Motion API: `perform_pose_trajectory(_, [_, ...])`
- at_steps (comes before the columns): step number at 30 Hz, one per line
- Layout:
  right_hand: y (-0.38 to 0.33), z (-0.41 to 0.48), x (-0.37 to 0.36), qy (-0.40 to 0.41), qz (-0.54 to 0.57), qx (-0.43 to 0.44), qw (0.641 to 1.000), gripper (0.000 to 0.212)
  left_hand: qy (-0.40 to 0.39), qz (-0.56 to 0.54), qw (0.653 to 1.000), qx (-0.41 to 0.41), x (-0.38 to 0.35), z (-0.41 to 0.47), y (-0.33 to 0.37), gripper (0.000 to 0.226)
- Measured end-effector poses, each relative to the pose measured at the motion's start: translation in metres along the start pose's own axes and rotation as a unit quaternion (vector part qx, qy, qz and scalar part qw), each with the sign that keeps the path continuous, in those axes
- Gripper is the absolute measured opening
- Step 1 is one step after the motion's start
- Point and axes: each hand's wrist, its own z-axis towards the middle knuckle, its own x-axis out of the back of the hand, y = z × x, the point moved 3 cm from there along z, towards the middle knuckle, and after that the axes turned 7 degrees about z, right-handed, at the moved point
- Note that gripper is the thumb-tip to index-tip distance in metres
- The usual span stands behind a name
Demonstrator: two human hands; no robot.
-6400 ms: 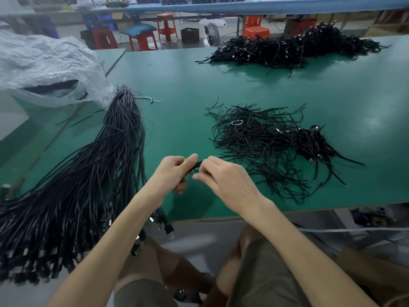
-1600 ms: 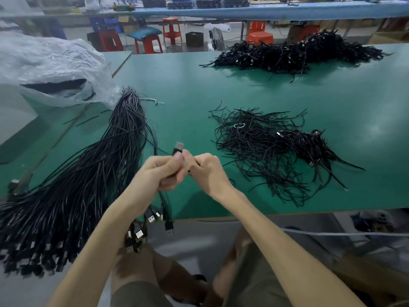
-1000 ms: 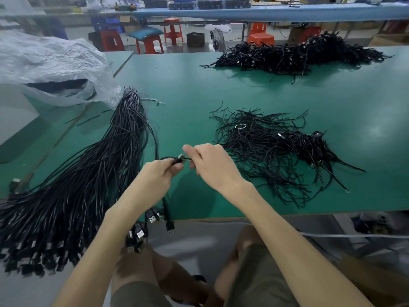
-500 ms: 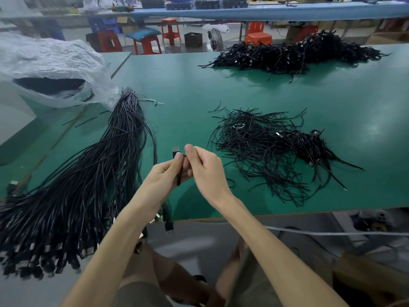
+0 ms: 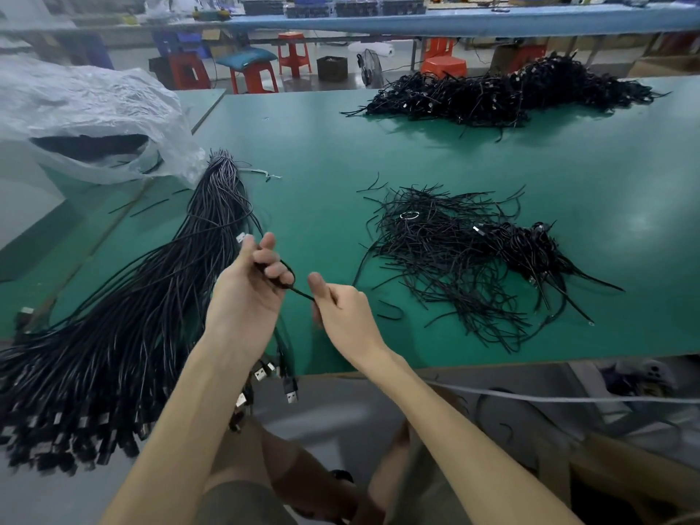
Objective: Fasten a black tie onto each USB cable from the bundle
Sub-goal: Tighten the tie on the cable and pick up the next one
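Left hand [image 5: 246, 293]: raised over the near edge of the green table [image 5: 322, 153], fingers curled tight round 1 thin black USB cable [image 5: 254, 226] and the loop of a slim black tie [image 5: 301, 293].
Right hand: the right hand [image 5: 341, 312] sits just beside the left, thumb and forefinger pinched together on the tie's free end.
Tie: stretched taut and short between the 2 hands, looping by the left fingers.
Cable: its silver plug shows by the left thumb tip, and the cord arcs back toward the bundle.
Bundle: the long sheaf of black USB cables [image 5: 151, 297] lies on the table's left side, with its plug ends hanging over the near edge.
Loose ties: a tangled pile of thin black ties [image 5: 466, 255] lies right of the hands, apart from them.
Far heap: a dark mound of cables [image 5: 503, 92] lies at the table's far side.
Left rear: a crumpled clear plastic bag [image 5: 87, 115] touches the bundle's far tip.
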Motion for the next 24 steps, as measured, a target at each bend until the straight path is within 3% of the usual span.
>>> perform_pose_trajectory(5, [-0.001, 0.011, 0.004, 0.042, -0.013, 0.016, 0.999, 0.065, -0.116, 0.022, 0.991, 0.064, -0.003, -0.006, 0.001, 0.042])
perform_pose_trajectory(15, [-0.006, 0.009, 0.029, 0.113, -0.064, 0.083, 0.988, 0.051, -0.152, 0.098, 0.979, 0.093, 0.009, -0.008, -0.010, 0.044])
perform_pose_trajectory(17, [-0.018, 0.012, 0.033, 0.117, -0.077, 0.106, 0.985, 0.051, -0.165, 0.167, 0.968, 0.085, 0.009, -0.010, -0.012, 0.044])
perform_pose_trajectory(19, [-0.030, 0.014, 0.035, 0.108, -0.114, 0.113, 0.981, 0.050, -0.180, 0.320, 0.928, 0.058, 0.005, -0.011, -0.014, 0.044])
perform_pose_trajectory(21, [-0.038, 0.018, 0.035, 0.103, -0.143, 0.099, 0.979, 0.051, -0.182, 0.463, 0.867, 0.035, 0.000, -0.012, -0.021, 0.046])
perform_pose_trajectory(24, [-0.040, 0.019, 0.038, 0.123, -0.067, 0.040, 0.989, 0.048, -0.145, 0.570, 0.809, -0.026, -0.005, -0.010, -0.028, 0.048])
